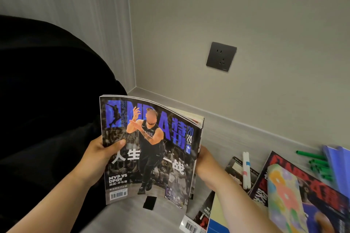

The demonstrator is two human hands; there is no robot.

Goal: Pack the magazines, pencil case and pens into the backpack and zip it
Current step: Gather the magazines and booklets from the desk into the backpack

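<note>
I hold a blue-and-black basketball magazine (151,149) upright in front of me, above the grey table. My left hand (100,159) grips its left edge, thumb on the cover. My right hand (206,164) grips its right edge, with the fingers hidden behind it. The black backpack (47,100) bulks at the left, right beside the magazine. A pastel flowered pencil case (284,196) lies on a red-titled magazine (310,189) at the lower right. Green pens (320,166) lie at the far right, and a white pen (246,170) rests on another dark magazine (234,170).
The grey table (223,134) meets two walls in a corner behind the magazine. A dark wall socket (221,56) sits on the right wall. More magazines and a blue-and-yellow booklet (217,213) lie at the bottom edge. A blue folder (339,164) is at the far right.
</note>
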